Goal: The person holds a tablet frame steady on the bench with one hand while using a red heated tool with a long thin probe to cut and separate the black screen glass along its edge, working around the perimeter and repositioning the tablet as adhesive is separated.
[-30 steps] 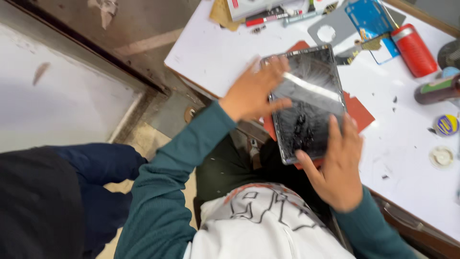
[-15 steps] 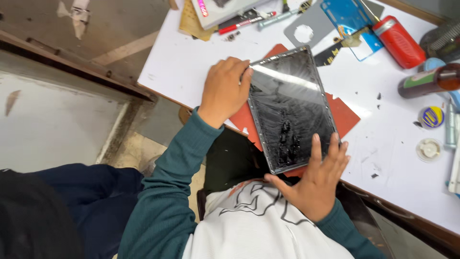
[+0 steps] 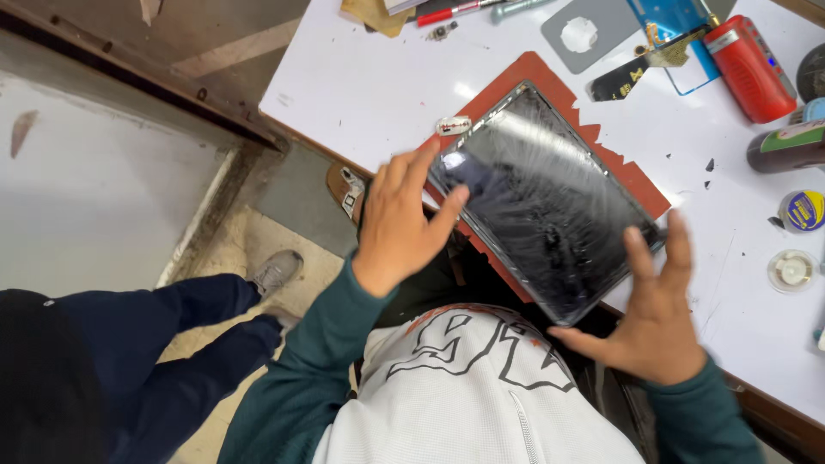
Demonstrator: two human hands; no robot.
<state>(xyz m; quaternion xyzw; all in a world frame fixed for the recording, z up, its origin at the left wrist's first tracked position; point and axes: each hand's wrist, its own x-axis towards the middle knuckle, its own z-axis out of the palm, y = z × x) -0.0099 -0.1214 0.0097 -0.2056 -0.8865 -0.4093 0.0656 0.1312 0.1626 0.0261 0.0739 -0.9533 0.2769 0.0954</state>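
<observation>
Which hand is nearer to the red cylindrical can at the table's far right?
Right. The right hand is at the cracked tablet's near corner, below the red can; the left hand is farther, at the opposite edge.

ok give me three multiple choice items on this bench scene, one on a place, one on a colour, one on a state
1. Where does the tablet lie?
A. on a red-brown mat on the white table
B. on the floor
C. inside a drawer

2. What colour is the cylinder-shaped device at the far right of the table?
A. green
B. red
C. white

3. What state is the tablet's glass in?
A. smooth and whole
B. taken off
C. cracked all over

Answers:
1 A, the red-brown mat shows round the tablet's edges on the table.
2 B, its body is plainly red.
3 C, fine cracks run across the dark glass, between the left hand at one corner and the right hand at the other, both with fingers spread.
</observation>
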